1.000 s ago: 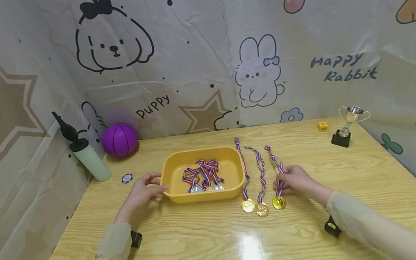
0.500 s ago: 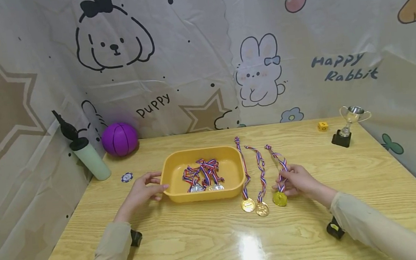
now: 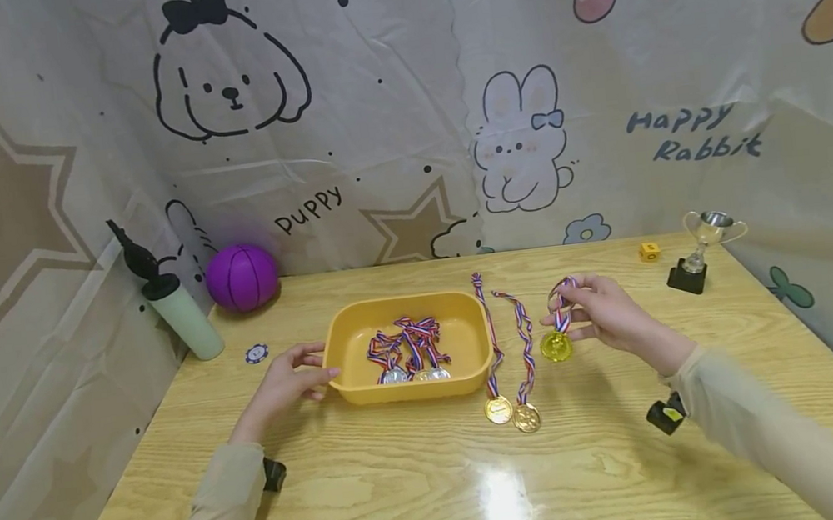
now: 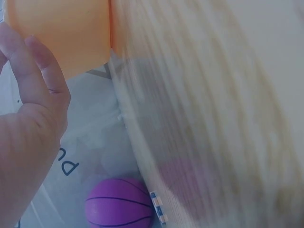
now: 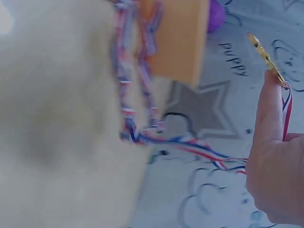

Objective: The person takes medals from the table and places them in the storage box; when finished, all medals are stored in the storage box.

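Note:
My left hand (image 3: 289, 385) grips the left end of a yellow plastic tub (image 3: 414, 391), thumb at the rim. Several medals on striped ribbons (image 3: 417, 339) lie inside it, silver-coloured discs (image 3: 396, 375) among them. Raised over the table to the right, my right hand (image 3: 610, 312) pinches the red, white and blue ribbon of a gold medal (image 3: 556, 346). In the right wrist view this medal (image 5: 266, 57) shows edge-on by a fingertip, and its ribbon trails off the other side of the hand. Two more gold medals, one left (image 3: 498, 409) and one right (image 3: 527, 417), lie beside the tub, ribbons stretched away from me.
A purple ball (image 3: 242, 278) and a pale green hand pump (image 3: 189, 319) stand at the back left, near a blue-and-white chip (image 3: 256, 353). At the back right are a small yellow cube (image 3: 649, 252) and a trophy cup (image 3: 698, 254). A printed cloth hangs behind the table.
My right hand has lifted the rightmost gold medal by its ribbon, off the table and away from me. The left hand and the tub have stayed in place.

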`<state>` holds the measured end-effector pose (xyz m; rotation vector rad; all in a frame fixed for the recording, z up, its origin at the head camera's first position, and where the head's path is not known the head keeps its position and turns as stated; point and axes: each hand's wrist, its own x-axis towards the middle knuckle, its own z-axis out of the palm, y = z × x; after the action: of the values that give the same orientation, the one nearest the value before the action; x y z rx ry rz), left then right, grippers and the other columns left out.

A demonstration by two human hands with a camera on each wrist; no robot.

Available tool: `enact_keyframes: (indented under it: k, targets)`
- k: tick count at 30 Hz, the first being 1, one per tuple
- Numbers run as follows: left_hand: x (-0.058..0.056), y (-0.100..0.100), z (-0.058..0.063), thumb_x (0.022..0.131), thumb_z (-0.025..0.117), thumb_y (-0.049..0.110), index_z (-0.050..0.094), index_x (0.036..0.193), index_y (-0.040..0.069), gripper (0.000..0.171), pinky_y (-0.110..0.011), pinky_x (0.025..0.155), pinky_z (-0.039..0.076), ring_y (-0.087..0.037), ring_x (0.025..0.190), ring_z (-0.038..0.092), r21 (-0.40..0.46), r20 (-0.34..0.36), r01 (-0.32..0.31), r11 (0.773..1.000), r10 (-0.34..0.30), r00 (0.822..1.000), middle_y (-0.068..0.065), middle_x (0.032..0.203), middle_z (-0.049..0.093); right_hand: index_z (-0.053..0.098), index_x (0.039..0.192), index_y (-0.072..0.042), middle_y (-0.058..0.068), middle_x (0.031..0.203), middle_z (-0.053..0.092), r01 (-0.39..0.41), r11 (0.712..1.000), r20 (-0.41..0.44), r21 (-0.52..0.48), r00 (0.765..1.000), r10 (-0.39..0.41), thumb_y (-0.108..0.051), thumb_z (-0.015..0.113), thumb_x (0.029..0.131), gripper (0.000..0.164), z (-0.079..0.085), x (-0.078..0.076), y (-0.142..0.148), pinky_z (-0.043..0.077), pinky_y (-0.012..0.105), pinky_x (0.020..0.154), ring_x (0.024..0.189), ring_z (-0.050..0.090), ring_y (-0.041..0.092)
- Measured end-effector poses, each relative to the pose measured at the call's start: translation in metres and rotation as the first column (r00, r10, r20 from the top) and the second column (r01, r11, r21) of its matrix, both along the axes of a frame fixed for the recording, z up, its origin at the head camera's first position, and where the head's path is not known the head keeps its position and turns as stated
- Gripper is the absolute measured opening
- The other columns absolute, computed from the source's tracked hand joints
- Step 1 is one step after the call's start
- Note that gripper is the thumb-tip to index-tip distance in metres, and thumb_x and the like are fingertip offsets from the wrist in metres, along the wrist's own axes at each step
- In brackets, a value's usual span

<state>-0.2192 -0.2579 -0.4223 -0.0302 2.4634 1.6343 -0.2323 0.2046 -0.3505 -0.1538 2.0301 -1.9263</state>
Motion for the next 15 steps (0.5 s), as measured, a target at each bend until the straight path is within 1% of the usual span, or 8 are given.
enact_keyframes:
  k: [4, 8, 10, 12, 15]
  targets:
    - [0.0, 0.0, -0.001, 0.083, 0.076, 0.02, 0.042, 0.139, -0.001, 0.068, -0.028, 0.067, 0.061, -0.016, 0.077, 0.062, 0.005, -0.003, 0.002, 1.0, -0.002, 1.0, -0.022, 0.12, 0.051, 0.04, 0.107, 0.001, -0.003, 0.088, 0.059, -0.021, 1.0, -0.041, -0.009, 0.999, 0.021, -0.019, 0.037, 0.105, 0.02, 0.025, -0.001, -0.011, 0.06, 0.023, 0.062, 0.082, 0.07, 0.01]
    - [0.0, -0.001, -0.001, 0.084, 0.075, 0.02, 0.042, 0.139, -0.001, 0.068, -0.028, 0.067, 0.061, -0.016, 0.077, 0.061, 0.005, -0.002, 0.001, 1.0, -0.001, 1.0, -0.022, 0.12, 0.051, 0.04, 0.106, -0.002, -0.001, 0.089, 0.059, -0.031, 0.998, -0.052, -0.048, 0.998, 0.029, -0.018, 0.038, 0.104, 0.016, 0.045, -0.001, -0.031, 0.059, 0.022, 0.059, 0.08, 0.07, 0.01]
    - [0.0, -0.002, -0.001, 0.083, 0.075, 0.02, 0.042, 0.139, -0.002, 0.068, -0.027, 0.067, 0.061, -0.017, 0.078, 0.062, 0.004, -0.002, 0.0, 1.0, 0.0, 1.0, -0.022, 0.12, 0.051, 0.04, 0.106, -0.004, -0.001, 0.089, 0.06, -0.04, 0.997, -0.056, -0.072, 0.998, 0.036, -0.018, 0.04, 0.104, 0.015, 0.052, -0.002, -0.044, 0.059, 0.021, 0.058, 0.079, 0.07, 0.011]
    - [-0.001, -0.002, 0.0, 0.083, 0.075, 0.021, 0.042, 0.139, -0.002, 0.069, -0.027, 0.067, 0.06, -0.018, 0.078, 0.062, -0.002, -0.003, 0.002, 1.0, -0.002, 1.0, -0.022, 0.12, 0.051, 0.04, 0.106, -0.005, -0.001, 0.089, 0.06, -0.054, 0.994, -0.063, -0.091, 0.997, 0.048, -0.018, 0.04, 0.104, 0.013, 0.058, -0.003, -0.057, 0.056, 0.019, 0.054, 0.078, 0.07, 0.011]
    - [-0.002, -0.002, -0.001, 0.083, 0.076, 0.022, 0.042, 0.139, -0.002, 0.069, -0.027, 0.067, 0.061, -0.019, 0.079, 0.062, -0.001, -0.002, 0.007, 1.0, -0.007, 1.0, -0.022, 0.12, 0.051, 0.04, 0.106, -0.006, -0.001, 0.088, 0.062, -0.08, 0.991, -0.073, -0.107, 0.995, 0.073, -0.017, 0.04, 0.104, 0.012, 0.061, -0.004, -0.075, 0.053, 0.017, 0.05, 0.076, 0.07, 0.011]
